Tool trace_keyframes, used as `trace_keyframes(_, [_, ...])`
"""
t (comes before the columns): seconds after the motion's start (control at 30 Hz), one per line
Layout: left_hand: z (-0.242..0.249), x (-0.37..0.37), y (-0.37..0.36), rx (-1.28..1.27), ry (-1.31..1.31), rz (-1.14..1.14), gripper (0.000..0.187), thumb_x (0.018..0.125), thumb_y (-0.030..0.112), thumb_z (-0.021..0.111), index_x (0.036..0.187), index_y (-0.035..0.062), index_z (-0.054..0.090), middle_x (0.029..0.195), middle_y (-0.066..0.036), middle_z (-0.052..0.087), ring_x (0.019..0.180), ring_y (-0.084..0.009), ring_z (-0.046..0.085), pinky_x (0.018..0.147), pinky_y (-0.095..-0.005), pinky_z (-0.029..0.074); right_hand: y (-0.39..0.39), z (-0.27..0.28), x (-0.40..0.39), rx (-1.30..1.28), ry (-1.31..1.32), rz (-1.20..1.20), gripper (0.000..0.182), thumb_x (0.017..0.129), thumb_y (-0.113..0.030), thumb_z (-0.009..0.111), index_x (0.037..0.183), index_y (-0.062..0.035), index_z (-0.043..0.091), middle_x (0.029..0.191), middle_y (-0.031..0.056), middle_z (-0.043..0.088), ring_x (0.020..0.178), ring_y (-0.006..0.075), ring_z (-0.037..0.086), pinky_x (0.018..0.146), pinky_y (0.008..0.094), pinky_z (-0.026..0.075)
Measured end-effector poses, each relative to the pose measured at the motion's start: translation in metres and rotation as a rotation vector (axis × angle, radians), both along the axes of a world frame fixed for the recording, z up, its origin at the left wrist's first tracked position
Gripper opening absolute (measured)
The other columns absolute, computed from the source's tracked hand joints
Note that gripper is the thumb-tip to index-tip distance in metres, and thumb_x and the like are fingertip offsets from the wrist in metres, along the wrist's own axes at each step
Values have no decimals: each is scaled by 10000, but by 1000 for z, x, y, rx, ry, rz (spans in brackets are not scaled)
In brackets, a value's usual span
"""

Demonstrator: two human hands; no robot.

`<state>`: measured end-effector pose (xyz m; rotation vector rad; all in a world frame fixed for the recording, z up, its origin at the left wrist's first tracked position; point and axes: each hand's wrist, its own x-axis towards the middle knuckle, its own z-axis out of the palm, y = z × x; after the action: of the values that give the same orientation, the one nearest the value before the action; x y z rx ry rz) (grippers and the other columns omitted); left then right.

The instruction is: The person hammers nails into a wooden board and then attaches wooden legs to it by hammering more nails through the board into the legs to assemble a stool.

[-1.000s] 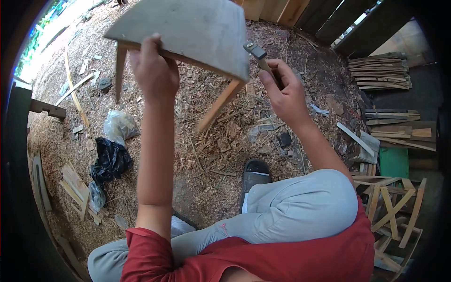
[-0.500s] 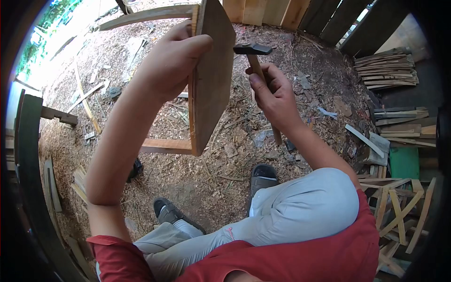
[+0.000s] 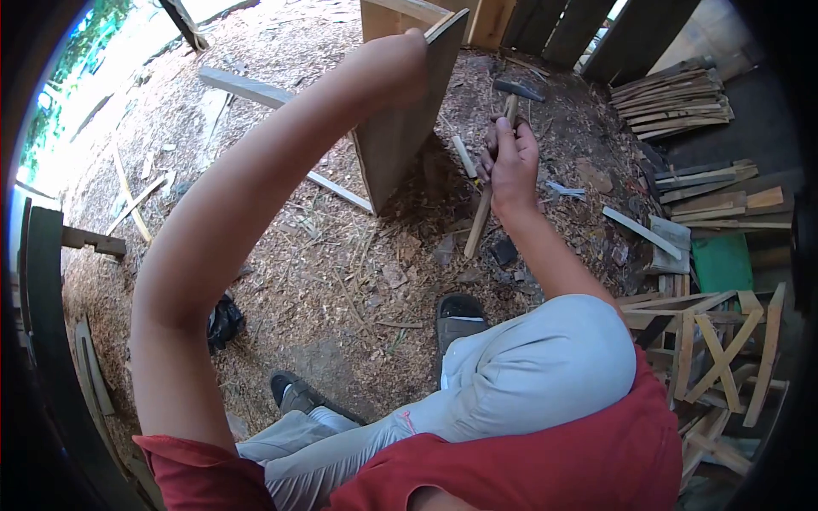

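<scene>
My left hand (image 3: 399, 66) is at the upper edge of a wooden frame (image 3: 399, 157), closed on it, with most of the fingers hidden by the hand's own back. The frame has a broad grey-brown board facing me and lighter slats joined to its far side; its lower corner is close over the ground. To the right, my right hand (image 3: 514, 162) is wrapped round the wooden handle of a hammer (image 3: 519, 90). The dark hammer head points up and away, apart from the board, and the handle's end sticks out below the hand.
Wood shavings and scraps cover the ground (image 3: 341, 272). Stacked thin slats (image 3: 673, 102) lie at the right, above more strips and a green panel (image 3: 722, 262). Crossed-slat frames (image 3: 724, 366) stand at the lower right. A dark beam (image 3: 43, 289) runs along the left.
The wooden frame has moved away from me and lower, tilting, with my left arm stretched out further. My right hand and the hammer have shifted slightly right, away from the board.
</scene>
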<state>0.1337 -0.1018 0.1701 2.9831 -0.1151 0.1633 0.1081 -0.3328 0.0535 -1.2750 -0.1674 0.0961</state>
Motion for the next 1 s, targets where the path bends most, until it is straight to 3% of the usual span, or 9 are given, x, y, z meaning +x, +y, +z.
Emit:
trace_keyframes(0.07, [1,-3,-1,-74,75,-28,330,954,207,703,1198,-9,658,1117,-282,770,1062,-478,755,916,-550,604,-7,-2,0,5,100,-31,188,1185,-276,546,1213,-94,582,804,-46,493,545,48,413,466,244,363])
trace_keyframes(0.2, [2,-38,-5,-23,17,66,357,961,222,704,1233,5,626,1105,-278,770,1061,-487,750,920,-572,593,-10,4,5,-9,56,2,222,1189,-274,539,1281,-83,606,825,-44,520,557,42,441,469,243,371])
trace_keyframes(0.27, [7,-66,-3,-5,52,78,369,966,233,708,1242,18,592,1101,-287,766,1065,-486,752,920,-588,585,-11,25,-3,-161,-117,157,307,1185,-278,546,1384,-55,618,829,-44,547,575,39,488,507,221,395])
trace_keyframes(0.3, [3,-73,0,-7,58,72,369,966,233,708,1242,18,592,1101,-287,766,1065,-486,752,920,-588,585,-16,29,-1,-285,-155,222,363,1169,-255,580,1483,-72,594,838,6,629,645,84,606,588,267,499])
trace_keyframes(0.33, [-3,-80,2,-59,34,92,364,980,255,713,1227,24,577,1086,-279,762,1053,-480,750,910,-583,579,-17,31,1,-288,-149,221,363,1169,-255,580,1483,-72,594,838,6,629,645,84,606,588,267,499])
trace_keyframes(0.4, [-6,-81,4,-114,6,117,363,994,277,717,1211,31,563,1071,-271,758,1041,-474,747,899,-578,573,-12,36,3,-539,-537,163,365,1139,-205,623,1496,-128,620,847,76,698,722,164,703,691,351,577])
trace_keyframes(0.5, [-8,-74,7,-262,63,131,318,1047,293,672,1189,29,568,1042,-246,742,1016,-456,732,882,-554,553,-8,70,-5,-586,-548,108,401,1107,-161,655,1508,-178,643,915,139,763,820,247,774,797,412,605])
trace_keyframes(0.7, [-9,-75,1,-396,3,123,296,1098,314,618,1141,22,610,1003,-241,706,987,-449,710,887,-547,534,-11,87,12,-791,-656,19,377,1110,-184,644,1485,-186,684,1178,180,809,982,380,804,862,439,616])
trace_keyframes(1.0, [-16,-71,-3,-229,-42,95,289,1101,309,600,1118,21,620,1003,-256,718,999,-485,702,876,-577,535,-5,88,24,-826,-796,35,374,1112,-204,643,1483,-200,695,1229,196,788,1068,420,774,897,466,616])
